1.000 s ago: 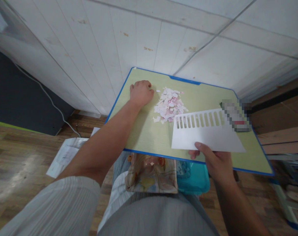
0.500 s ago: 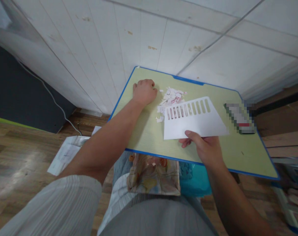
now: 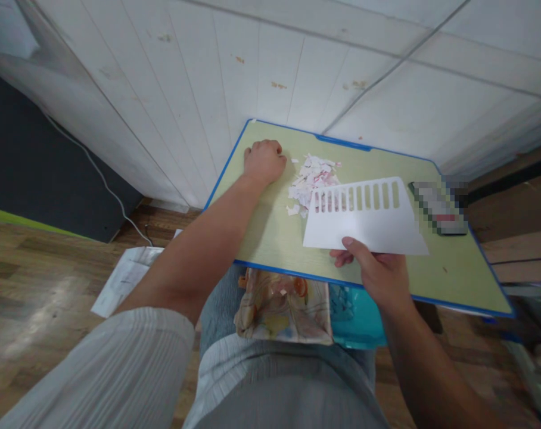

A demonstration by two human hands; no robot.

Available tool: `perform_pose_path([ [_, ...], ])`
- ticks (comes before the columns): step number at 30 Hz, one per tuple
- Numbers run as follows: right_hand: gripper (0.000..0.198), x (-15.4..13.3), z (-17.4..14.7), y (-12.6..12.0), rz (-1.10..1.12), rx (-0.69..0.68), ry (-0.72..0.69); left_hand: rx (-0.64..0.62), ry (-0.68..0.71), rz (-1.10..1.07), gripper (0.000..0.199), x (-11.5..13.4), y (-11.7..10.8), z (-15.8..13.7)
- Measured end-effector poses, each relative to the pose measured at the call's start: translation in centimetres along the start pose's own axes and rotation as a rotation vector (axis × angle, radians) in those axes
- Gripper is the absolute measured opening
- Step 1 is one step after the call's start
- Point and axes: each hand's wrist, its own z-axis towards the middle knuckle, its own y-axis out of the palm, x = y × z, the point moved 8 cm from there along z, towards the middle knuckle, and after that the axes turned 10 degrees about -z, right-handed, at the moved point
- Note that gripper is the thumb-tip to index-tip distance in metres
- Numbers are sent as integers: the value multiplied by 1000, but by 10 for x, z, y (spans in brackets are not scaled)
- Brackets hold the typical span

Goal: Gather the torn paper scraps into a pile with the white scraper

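Observation:
In my right hand [image 3: 384,274] is a stiff white sheet [image 3: 364,229] with a row of long rounded slots along its far side. My thumb lies on top of its near edge, the fingers underneath. The sheet tilts above the table and covers part of a loose heap of torn white paper scraps [image 3: 315,173], some with pink marks. Left of the heap, my left hand [image 3: 265,161] rests on the tabletop with its fingers curled in. Its fingertips are hidden, so I cannot see whether anything is in them.
The pale green table [image 3: 266,238] has a blue rim. A blurred-out phone-like object [image 3: 438,208] lies at its right. Below the near edge are a patterned fabric bin [image 3: 283,316] and a turquoise container [image 3: 360,328]. A white wall [image 3: 252,59] stands behind.
The slotted sheet in my right hand has shifted slightly right and turned a little, baring more of the scraps' left side. My left hand stays on the table. The camera view has moved slightly.

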Motion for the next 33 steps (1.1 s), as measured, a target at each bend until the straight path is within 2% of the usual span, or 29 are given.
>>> perform_pose_path([
  [7,25,5,-6,9,79,-38,-9,41,46,36,38,11,-8,-11],
  [10,27,9,-2,13,112,-51,6,52,91,81,40,13,-13,-26],
  [18,24,13,5,14,207,-69,12,25,95,197,39,-4,-33,-74],
  [25,23,16,5,15,271,-48,6,-26,91,274,45,-3,-45,-104],
  [28,26,21,14,4,305,20,6,-33,56,305,45,-7,-53,-115],
  [33,27,37,55,-40,309,191,26,-33,-8,332,43,-18,-61,-130],
])
